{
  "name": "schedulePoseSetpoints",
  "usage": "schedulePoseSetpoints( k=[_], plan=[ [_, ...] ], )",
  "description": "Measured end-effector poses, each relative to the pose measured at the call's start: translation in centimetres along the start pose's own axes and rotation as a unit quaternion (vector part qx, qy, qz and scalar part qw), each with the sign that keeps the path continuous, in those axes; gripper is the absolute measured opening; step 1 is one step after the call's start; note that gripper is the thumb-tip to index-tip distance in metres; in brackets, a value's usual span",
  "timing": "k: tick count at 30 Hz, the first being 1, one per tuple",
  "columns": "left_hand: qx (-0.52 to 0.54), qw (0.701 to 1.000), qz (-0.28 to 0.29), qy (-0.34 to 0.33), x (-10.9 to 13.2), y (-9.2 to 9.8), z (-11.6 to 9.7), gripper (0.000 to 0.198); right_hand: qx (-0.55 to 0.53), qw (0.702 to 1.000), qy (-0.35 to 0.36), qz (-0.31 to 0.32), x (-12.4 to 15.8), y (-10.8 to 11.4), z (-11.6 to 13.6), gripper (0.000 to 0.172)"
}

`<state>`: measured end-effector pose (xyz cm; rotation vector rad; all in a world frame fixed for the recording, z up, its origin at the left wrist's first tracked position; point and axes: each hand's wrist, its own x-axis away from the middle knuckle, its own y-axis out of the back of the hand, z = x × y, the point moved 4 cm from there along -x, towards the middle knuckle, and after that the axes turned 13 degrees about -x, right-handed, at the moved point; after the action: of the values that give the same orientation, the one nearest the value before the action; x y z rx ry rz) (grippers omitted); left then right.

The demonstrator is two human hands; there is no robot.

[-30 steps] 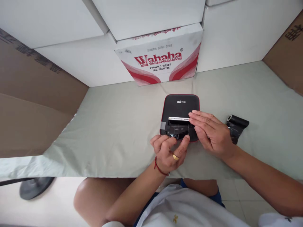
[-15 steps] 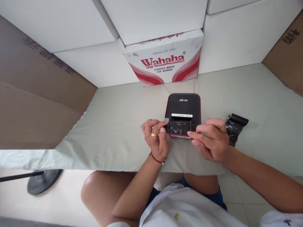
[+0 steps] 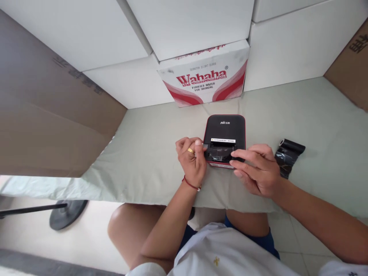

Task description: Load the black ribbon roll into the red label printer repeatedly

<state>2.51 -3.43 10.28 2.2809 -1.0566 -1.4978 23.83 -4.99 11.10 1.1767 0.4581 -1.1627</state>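
Observation:
A compact black printer [image 3: 225, 132] with red edging lies on the cloth-covered table, a white warning strip [image 3: 223, 140] across its top above a slot. Shiny clear film [image 3: 220, 153] covers its front part. My left hand [image 3: 192, 159], with a gold ring and a red bracelet, is curled at the printer's left front edge, thumb up against the forefinger; whether anything is between them is hidden. From the right, my right hand [image 3: 255, 166] reaches in with index and middle fingers stretched and apart, their tips at the film's right edge.
A roll of black film [image 3: 290, 147], partly unwound, lies right of my right hand. Behind the printer stands a Wahaha water carton [image 3: 207, 82] among white boxes [image 3: 287, 53]. Brown cardboard [image 3: 51, 111] borders the left side. The green cloth [image 3: 149, 161] hangs over the near edge.
My left thumb has lifted up from the printer's front left corner. My right fingertips have spread, with the index higher along the film's edge. The view has shifted slightly.

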Motion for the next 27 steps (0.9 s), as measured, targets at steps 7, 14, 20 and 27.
schedulePoseSetpoints(
  k=[7,14,20,27],
  plan=[
    [0.028,0.998,0.033,0.054,0.2,-0.1,0.7,0.051,0.001,1.000,0.007,0.020,-0.2,0.0,0.0,0.029],
    [0.294,0.898,0.190,0.268,-0.7,-2.1,3.1,0.018,0.021,0.999,0.020,0.019,-0.6,-0.2,0.3,0.030],
    [0.408,0.788,0.250,0.387,-0.2,-3.6,4.4,0.055,0.007,1.000,0.020,0.022,-0.8,-0.1,0.4,0.025],
    [0.482,0.659,0.303,0.490,-1.2,-4.9,5.1,0.081,-0.013,0.999,0.026,0.022,-0.9,0.0,0.6,0.021]
  ],
)
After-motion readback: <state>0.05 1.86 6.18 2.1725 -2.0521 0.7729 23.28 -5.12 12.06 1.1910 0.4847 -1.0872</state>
